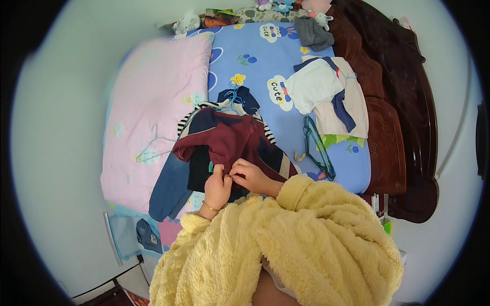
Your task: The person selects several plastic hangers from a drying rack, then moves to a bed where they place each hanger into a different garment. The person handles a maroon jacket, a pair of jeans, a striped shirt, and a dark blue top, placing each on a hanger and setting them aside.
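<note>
A maroon and navy jacket (233,139) lies spread on the bed, over other clothes. My left hand (217,188) pinches its near edge between thumb and fingers. Close beside it, my right hand (250,176) grips the same front edge; the fastening between the fingertips is too small to make out. Beneath the jacket show a black-and-white striped garment (269,132), a black garment (199,168) and blue jeans (168,187). Several blue wire hangers (234,97) gather at the collar, on a dark navy garment (245,98).
Left of the jacket, a light wire hanger (156,143) rests on a pink quilt (160,72). Several dark green hangers (319,147) lie to the right, below a white shirt with navy sleeves (316,86). A dark wooden headboard (413,95) borders the right side. Plush toys (187,23) sit at the far edge.
</note>
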Available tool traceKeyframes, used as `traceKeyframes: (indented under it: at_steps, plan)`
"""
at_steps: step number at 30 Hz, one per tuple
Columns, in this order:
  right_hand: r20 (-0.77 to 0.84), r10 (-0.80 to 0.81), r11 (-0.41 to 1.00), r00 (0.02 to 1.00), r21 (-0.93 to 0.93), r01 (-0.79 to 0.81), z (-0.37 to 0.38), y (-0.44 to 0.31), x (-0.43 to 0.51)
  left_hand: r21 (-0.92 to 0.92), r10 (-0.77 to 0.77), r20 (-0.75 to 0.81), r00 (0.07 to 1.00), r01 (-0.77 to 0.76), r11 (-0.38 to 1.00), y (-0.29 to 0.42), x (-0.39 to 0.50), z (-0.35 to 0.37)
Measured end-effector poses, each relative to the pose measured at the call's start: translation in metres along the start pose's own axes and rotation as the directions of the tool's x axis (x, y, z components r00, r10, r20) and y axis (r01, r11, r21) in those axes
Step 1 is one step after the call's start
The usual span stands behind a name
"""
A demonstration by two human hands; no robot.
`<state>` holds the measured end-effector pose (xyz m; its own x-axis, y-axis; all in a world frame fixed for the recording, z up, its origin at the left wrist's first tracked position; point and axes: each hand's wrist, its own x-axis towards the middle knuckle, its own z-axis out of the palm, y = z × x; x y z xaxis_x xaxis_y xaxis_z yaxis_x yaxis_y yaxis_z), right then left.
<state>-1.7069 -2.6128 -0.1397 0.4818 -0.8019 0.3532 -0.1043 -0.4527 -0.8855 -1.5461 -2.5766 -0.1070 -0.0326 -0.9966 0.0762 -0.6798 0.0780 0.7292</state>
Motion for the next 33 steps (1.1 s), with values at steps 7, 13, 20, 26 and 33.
traceKeyframes:
  at_steps: [7, 13, 20, 26, 33]
  plan:
    - [-0.094, 0.015, 0.999, 0.995, 0.04, -0.011, 0.001, 0.004, 0.002, -0.038, -0.187, -0.002, 0.982, 0.187, 0.982, -0.015, 0.002, 0.008]
    - [-0.048, 0.09, 0.991, 0.995, 0.108, -0.084, 0.004, 0.005, -0.002, -0.067, -0.139, 0.077, 0.987, 0.144, 0.987, -0.031, -0.001, 0.017]
    - [-0.321, 0.288, 0.958, 0.902, 0.112, -0.266, 0.007, 0.036, 0.004, 0.048, 0.026, 0.108, 0.994, -0.032, 0.998, 0.017, -0.009, -0.008]
    - [-0.626, 0.39, 0.885, 0.676, 0.051, -0.463, -0.05, 0.169, -0.016, -0.09, 0.345, 0.128, 0.93, -0.335, 0.938, 0.04, -0.025, -0.086]
    - [-0.618, 0.558, 0.824, 0.553, 0.335, -0.457, -0.083, 0.145, -0.005, -0.9, -0.045, -0.154, 0.987, -0.121, 0.418, 0.031, -0.061, -0.132]
